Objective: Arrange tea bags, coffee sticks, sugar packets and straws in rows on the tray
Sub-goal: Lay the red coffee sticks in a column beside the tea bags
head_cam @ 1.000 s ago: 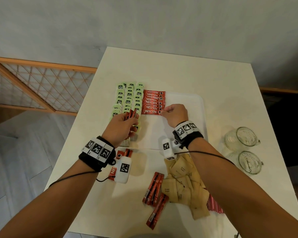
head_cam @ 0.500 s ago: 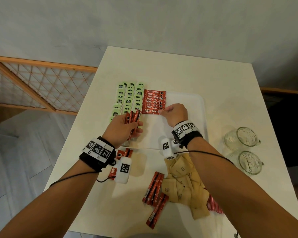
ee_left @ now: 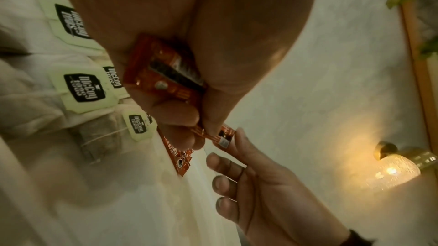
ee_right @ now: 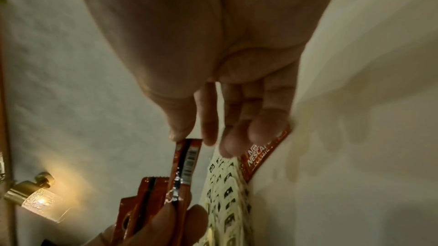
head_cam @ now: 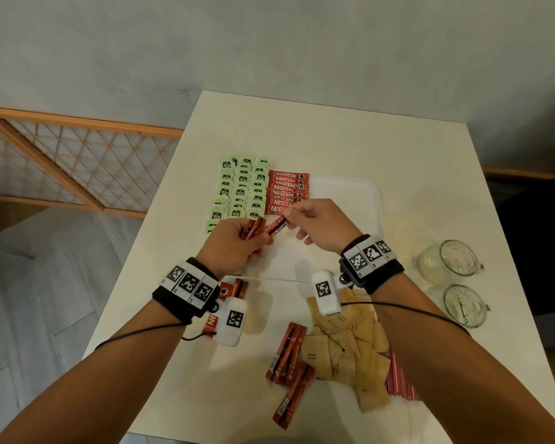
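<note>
Several red foil coffee sticks [head_cam: 253, 228] sat bunched in my left hand [head_cam: 234, 248], fingers curled round them in a closed grip, their long axes slanting up and away toward the far right. One stick from that bunch [head_cam: 275, 226] stuck out further, and my right hand [head_cam: 321, 224] had pinched its free end between thumb and forefinger, the other fingers loose and spread; in the right wrist view its barcode end [ee_right: 188, 158] pointed up at my thumb. Both hands hung just above the near-left part of the white plastic tray [head_cam: 359, 200] on the white table [head_cam: 302, 136].

On the tray, a row of red coffee sticks [head_cam: 287, 192] lay flat with their long axes running left to right, stacked one behind another. Just left of them were three columns of pale green tea bags [head_cam: 242, 190].

Nearer me on the table lay loose red coffee sticks [head_cam: 287, 357], a heap of brown paper sugar packets [head_cam: 346, 350], and red striped straws [head_cam: 398, 376] partly under that heap. Two clear glass cups [head_cam: 449, 261] stood at the right.
</note>
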`<action>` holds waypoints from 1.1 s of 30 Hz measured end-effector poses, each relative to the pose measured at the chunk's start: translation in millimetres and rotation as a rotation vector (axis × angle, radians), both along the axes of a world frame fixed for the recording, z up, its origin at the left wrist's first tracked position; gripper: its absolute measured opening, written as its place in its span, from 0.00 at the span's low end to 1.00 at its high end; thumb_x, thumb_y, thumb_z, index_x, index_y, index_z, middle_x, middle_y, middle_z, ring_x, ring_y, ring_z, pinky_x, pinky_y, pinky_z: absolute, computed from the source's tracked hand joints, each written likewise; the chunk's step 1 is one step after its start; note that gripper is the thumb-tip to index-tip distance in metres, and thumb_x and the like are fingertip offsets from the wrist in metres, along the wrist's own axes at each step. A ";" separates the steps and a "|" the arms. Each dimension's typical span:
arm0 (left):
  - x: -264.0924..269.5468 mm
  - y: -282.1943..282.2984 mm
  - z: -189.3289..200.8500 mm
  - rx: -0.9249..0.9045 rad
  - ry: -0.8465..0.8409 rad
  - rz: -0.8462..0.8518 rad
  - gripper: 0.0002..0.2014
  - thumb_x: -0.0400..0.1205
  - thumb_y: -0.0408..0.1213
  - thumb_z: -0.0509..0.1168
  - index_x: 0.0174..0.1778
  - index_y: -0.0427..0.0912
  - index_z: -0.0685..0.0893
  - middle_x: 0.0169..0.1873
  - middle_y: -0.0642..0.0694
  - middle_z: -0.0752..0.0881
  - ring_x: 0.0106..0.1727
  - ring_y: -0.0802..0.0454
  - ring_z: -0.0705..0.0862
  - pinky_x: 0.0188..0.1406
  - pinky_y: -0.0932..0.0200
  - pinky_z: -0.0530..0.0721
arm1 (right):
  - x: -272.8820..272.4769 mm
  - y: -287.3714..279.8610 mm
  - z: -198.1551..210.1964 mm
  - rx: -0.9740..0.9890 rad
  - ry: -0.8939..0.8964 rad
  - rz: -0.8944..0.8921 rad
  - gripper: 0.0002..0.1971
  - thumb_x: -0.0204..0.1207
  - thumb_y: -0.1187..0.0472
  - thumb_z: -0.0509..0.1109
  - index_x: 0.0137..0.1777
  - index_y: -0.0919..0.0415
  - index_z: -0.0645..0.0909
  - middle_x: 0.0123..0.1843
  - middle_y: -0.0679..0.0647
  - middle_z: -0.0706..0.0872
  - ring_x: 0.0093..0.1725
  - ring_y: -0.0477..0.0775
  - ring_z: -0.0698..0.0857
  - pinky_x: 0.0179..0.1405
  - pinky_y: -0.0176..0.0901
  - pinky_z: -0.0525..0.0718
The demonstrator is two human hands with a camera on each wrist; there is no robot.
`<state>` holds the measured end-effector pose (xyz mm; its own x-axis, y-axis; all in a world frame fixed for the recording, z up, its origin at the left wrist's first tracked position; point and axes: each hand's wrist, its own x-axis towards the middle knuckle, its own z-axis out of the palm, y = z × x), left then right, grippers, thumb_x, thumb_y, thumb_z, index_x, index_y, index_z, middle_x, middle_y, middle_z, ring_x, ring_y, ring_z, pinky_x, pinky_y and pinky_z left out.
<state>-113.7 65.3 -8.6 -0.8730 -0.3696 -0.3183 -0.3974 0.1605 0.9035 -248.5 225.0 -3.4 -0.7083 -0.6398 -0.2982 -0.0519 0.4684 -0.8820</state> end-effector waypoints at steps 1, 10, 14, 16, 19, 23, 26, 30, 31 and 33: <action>0.0 0.0 -0.7 -0.049 0.013 -0.008 0.04 0.82 0.33 0.72 0.45 0.36 0.90 0.31 0.41 0.89 0.28 0.52 0.84 0.31 0.57 0.83 | 2.3 0.7 3.9 0.027 -0.026 0.008 0.14 0.85 0.47 0.70 0.53 0.57 0.90 0.44 0.53 0.92 0.34 0.46 0.85 0.34 0.40 0.86; -1.0 -2.4 0.8 -0.041 0.065 -0.052 0.09 0.75 0.32 0.79 0.48 0.43 0.90 0.35 0.47 0.88 0.33 0.51 0.83 0.43 0.52 0.88 | 8.0 15.0 2.1 -0.028 -0.072 -0.005 0.07 0.81 0.63 0.76 0.58 0.60 0.90 0.40 0.54 0.91 0.33 0.41 0.87 0.39 0.36 0.89; 2.0 -8.2 -1.3 -0.012 0.079 -0.028 0.07 0.77 0.28 0.76 0.49 0.39 0.89 0.27 0.53 0.85 0.26 0.58 0.82 0.32 0.66 0.82 | 9.4 20.2 -4.0 -0.009 -0.052 -0.006 0.06 0.81 0.65 0.75 0.56 0.61 0.90 0.39 0.54 0.91 0.35 0.42 0.89 0.40 0.37 0.89; 3.0 -8.3 -2.7 -0.023 0.081 -0.009 0.05 0.79 0.29 0.75 0.49 0.38 0.90 0.26 0.50 0.86 0.25 0.58 0.82 0.29 0.68 0.81 | 12.0 21.7 -5.8 0.025 -0.013 0.007 0.05 0.81 0.64 0.75 0.55 0.61 0.90 0.39 0.55 0.92 0.35 0.42 0.89 0.38 0.35 0.88; 3.8 -8.3 -4.2 0.010 0.083 0.077 0.05 0.81 0.32 0.73 0.51 0.37 0.90 0.34 0.40 0.87 0.31 0.54 0.83 0.28 0.69 0.80 | 11.3 22.0 -9.2 0.049 0.036 -0.016 0.04 0.81 0.63 0.75 0.52 0.61 0.90 0.42 0.58 0.92 0.38 0.46 0.89 0.38 0.38 0.88; 3.9 -11.1 -2.6 0.086 0.024 0.153 0.05 0.83 0.33 0.70 0.53 0.42 0.88 0.32 0.47 0.86 0.26 0.60 0.81 0.26 0.68 0.77 | -0.6 24.9 -16.5 0.089 0.069 -0.121 0.03 0.82 0.62 0.74 0.48 0.54 0.88 0.45 0.58 0.92 0.44 0.56 0.91 0.42 0.45 0.90; 4.5 -12.3 -1.7 -0.014 0.060 0.108 0.06 0.82 0.33 0.72 0.54 0.43 0.88 0.35 0.49 0.88 0.27 0.62 0.82 0.33 0.67 0.80 | -1.5 28.6 -14.8 0.099 0.024 -0.026 0.04 0.84 0.63 0.71 0.50 0.56 0.86 0.45 0.55 0.92 0.46 0.56 0.93 0.44 0.46 0.90; 2.7 -5.8 3.3 -0.105 0.072 -0.123 0.10 0.79 0.36 0.76 0.55 0.43 0.89 0.42 0.43 0.90 0.33 0.58 0.85 0.35 0.65 0.85 | 11.0 20.5 -3.6 0.051 0.048 0.203 0.08 0.86 0.65 0.67 0.52 0.52 0.85 0.47 0.52 0.89 0.40 0.48 0.93 0.38 0.38 0.87; 1.3 -1.9 4.9 -0.117 0.055 -0.186 0.09 0.78 0.38 0.76 0.54 0.44 0.89 0.40 0.45 0.90 0.32 0.59 0.84 0.34 0.65 0.84 | 14.1 17.9 -1.3 0.028 0.047 0.236 0.09 0.87 0.65 0.67 0.52 0.51 0.86 0.46 0.51 0.88 0.40 0.48 0.92 0.37 0.37 0.87; -2.0 6.3 7.7 -0.125 0.046 -0.256 0.07 0.80 0.38 0.75 0.51 0.42 0.89 0.34 0.51 0.88 0.28 0.61 0.82 0.29 0.68 0.80 | 19.1 13.5 3.7 -0.020 0.056 0.277 0.10 0.87 0.66 0.67 0.54 0.50 0.86 0.44 0.48 0.89 0.41 0.48 0.91 0.39 0.37 0.86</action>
<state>-115.7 71.5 -0.9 -0.9554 -0.1690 -0.2421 -0.2886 0.3618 0.8864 -229.4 238.5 0.3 -0.5203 -0.8170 -0.2486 -0.2245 0.4117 -0.8832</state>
